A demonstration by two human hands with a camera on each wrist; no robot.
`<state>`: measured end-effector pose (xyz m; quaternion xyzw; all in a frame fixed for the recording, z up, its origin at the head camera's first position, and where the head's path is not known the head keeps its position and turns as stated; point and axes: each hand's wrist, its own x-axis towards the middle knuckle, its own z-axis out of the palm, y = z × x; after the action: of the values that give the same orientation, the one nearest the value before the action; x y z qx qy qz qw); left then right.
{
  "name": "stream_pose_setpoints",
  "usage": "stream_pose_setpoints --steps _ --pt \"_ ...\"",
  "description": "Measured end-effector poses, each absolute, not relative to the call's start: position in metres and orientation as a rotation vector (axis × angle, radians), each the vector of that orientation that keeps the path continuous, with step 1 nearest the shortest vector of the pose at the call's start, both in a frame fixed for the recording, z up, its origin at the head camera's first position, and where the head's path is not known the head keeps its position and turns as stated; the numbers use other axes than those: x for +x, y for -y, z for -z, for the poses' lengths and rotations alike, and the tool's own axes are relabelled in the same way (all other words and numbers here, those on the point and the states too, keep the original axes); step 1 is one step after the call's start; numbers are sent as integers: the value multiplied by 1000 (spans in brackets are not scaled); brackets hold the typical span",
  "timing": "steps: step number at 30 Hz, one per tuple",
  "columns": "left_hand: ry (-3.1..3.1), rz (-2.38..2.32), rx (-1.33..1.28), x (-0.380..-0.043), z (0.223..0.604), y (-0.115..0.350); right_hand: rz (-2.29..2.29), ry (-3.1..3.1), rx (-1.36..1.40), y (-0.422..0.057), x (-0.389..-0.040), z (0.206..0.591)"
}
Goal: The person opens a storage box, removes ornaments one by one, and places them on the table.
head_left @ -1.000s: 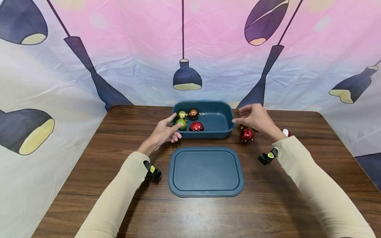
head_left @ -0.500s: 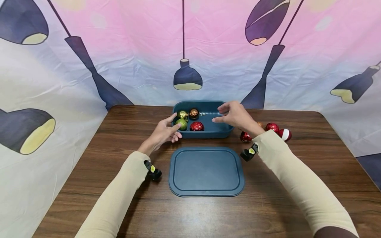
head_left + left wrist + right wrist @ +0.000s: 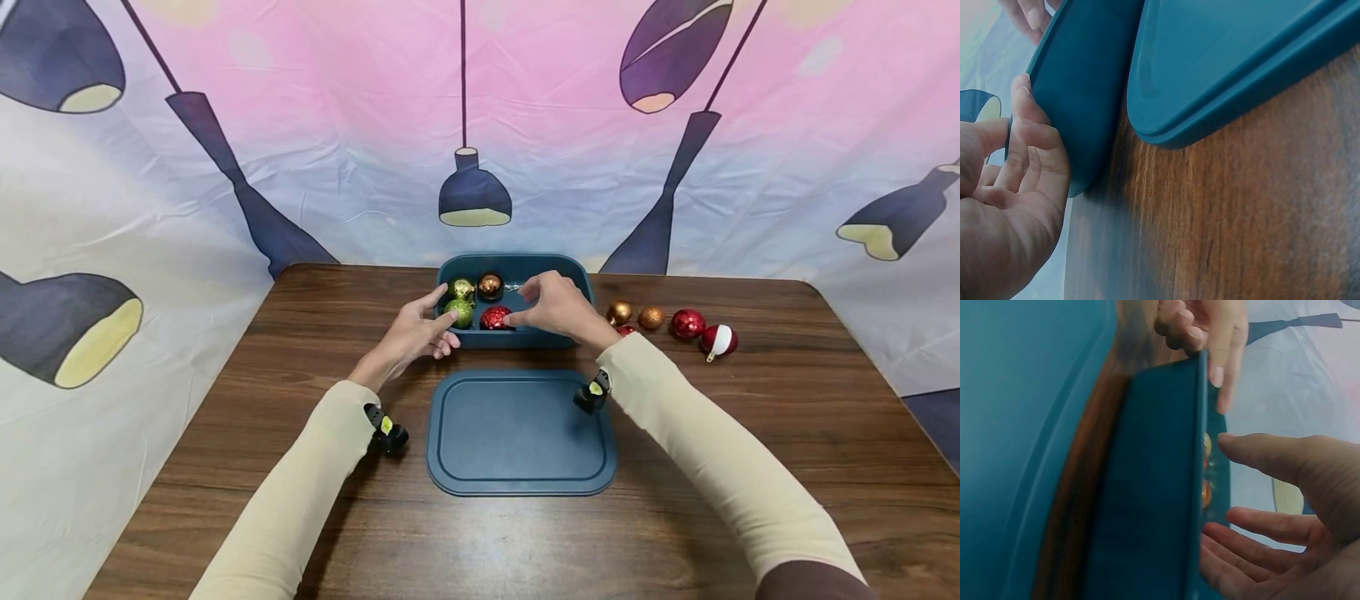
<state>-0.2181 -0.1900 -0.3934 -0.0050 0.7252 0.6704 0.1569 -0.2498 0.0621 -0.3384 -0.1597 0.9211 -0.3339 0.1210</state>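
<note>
Head view: blue box [image 3: 517, 342] at 12 o'clock on the wooden table [image 3: 465, 550], matching lid [image 3: 517, 433] flat at the box's 6 o'clock, short gap between. Left hand [image 3: 412, 332] on the box's 9 o'clock end, gripping that corner, thumb over the rim, other fingers outside. Thumb overlaps the green bauble [image 3: 462, 312] from this angle; contact unclear. Right hand [image 3: 555, 308] over the box interior, grip empty, thumb tip by the red bauble [image 3: 493, 317]; can't tell if touching. Four baubles grouped at the box's 9 o'clock end: gold bauble [image 3: 461, 289] at the group's 10, copper bauble [image 3: 491, 287] at 1, red at 5, green at 7. Table, box's 3 to 4 o'clock, loose row running outward: shiny gold ball [image 3: 619, 312], glittery orange ball [image 3: 652, 317], dark red ball [image 3: 687, 323], red-and-white ball [image 3: 717, 341]. Another red one mostly hidden by the right wrist.

Left wrist view: left hand at 9 o'clock, box wall pinched between thumb and fingers. Lid corner at 1. Right-hand fingers just showing at 11.

Right wrist view: right hand at 4 o'clock, thumb and fingers spread apart above the rim, nothing between them. Left hand at 1, on the far end of the box. Lid at 9, blurred.
</note>
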Motion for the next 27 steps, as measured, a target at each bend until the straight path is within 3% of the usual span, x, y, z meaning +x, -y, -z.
stream_pose_setpoints --steps 27 --pt "-2097 -1900 -14 -219 396 191 1024 -2575 -359 -36 -264 363"
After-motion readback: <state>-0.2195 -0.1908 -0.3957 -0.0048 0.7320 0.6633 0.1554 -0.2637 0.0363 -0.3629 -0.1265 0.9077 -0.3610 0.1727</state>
